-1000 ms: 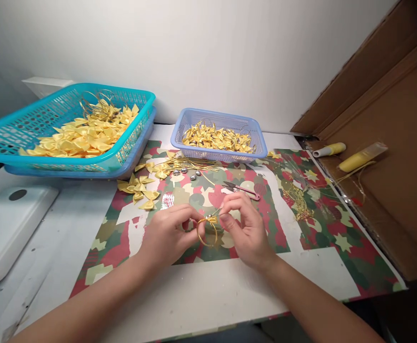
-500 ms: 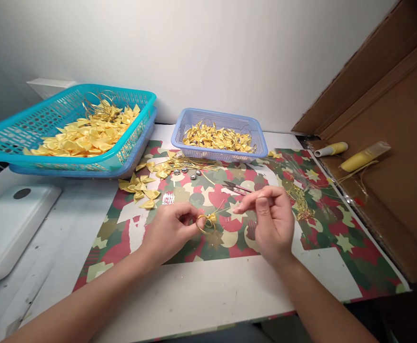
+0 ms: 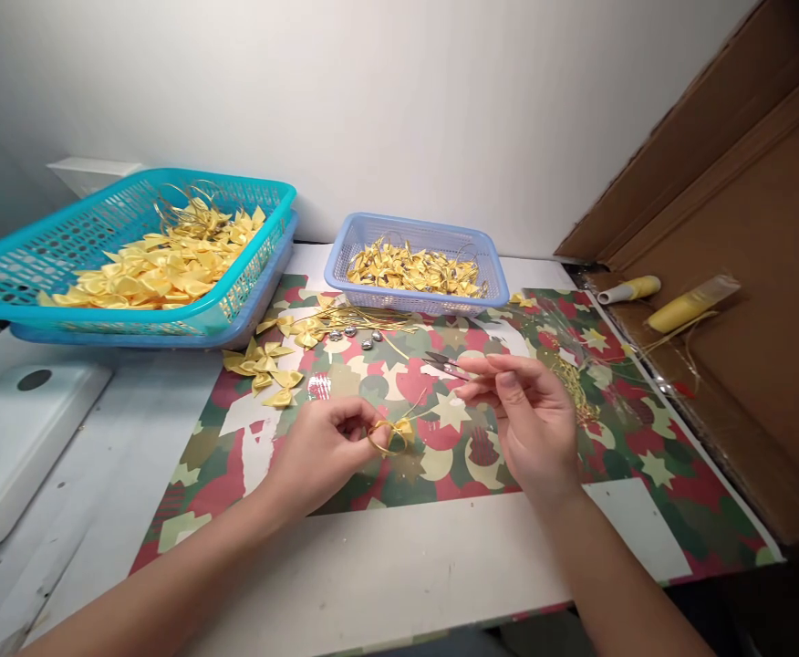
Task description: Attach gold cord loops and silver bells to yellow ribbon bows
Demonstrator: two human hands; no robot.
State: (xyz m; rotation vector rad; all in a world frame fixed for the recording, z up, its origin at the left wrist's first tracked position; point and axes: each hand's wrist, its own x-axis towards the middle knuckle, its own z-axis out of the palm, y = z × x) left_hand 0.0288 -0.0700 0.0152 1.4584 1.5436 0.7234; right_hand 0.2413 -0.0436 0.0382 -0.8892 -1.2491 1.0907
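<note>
My left hand pinches a yellow ribbon bow with a gold cord loop, just above the patterned sheet. Thin cord ends stick out from the bow up and to the right. To the right, my right hand is raised with thumb and fingers drawn together; what lies between them, if anything, is too small to make out. The dark-bladed thread snips point left by its fingertips, their handle end partly hidden by the hand. Small silver bells and gold cords lie beyond.
At the back left, a turquoise basket of yellow bows sits on a blue one. A smaller blue basket holds belled bows. Loose bows lie front-left of it. A white device is far left; cardboard borders the right.
My right hand has shifted slightly right, its fingers now over the snips' handle end. My left hand keeps the bow, with the loop turned a little. The view has shifted slightly.
</note>
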